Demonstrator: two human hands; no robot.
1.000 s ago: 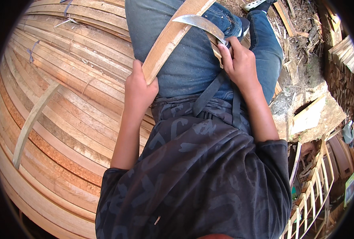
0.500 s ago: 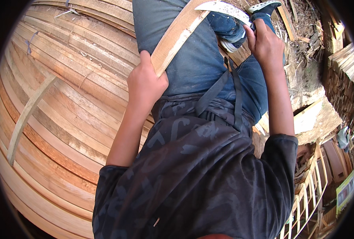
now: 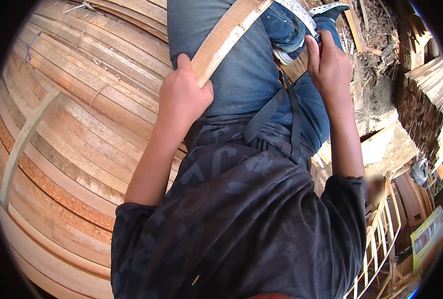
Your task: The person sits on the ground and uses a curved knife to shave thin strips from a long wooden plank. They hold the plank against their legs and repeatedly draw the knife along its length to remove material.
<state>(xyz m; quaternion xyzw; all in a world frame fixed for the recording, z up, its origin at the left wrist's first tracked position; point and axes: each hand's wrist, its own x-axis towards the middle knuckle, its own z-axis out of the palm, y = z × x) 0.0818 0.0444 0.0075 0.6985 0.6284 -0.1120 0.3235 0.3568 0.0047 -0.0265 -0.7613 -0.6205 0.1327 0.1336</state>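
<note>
My left hand [image 3: 184,94] is closed round the near end of a flat wooden strip [image 3: 226,42], which slants up and right across my left thigh. Bark-like pale roughness runs along the strip's right edge. My right hand [image 3: 328,62] grips a curved knife [image 3: 301,14] at its handle, mostly hidden in the fingers. The whitish blade arcs up and left from that hand, close to the strip's far end. Its tip runs out of the top of the picture, so I cannot tell whether it touches the wood.
Long stacked planks [image 3: 82,144] fill the left side, with a narrow batten [image 3: 24,144] lying across them. Wood shavings and debris [image 3: 376,50] cover the ground at upper right. A wood block [image 3: 391,147], a slatted frame [image 3: 376,249] and a stack of thin boards [image 3: 428,97] are at right.
The knife has swung upward and its blade tip has left the picture. The strip's far end has shifted slightly right; my left hand keeps its hold.
</note>
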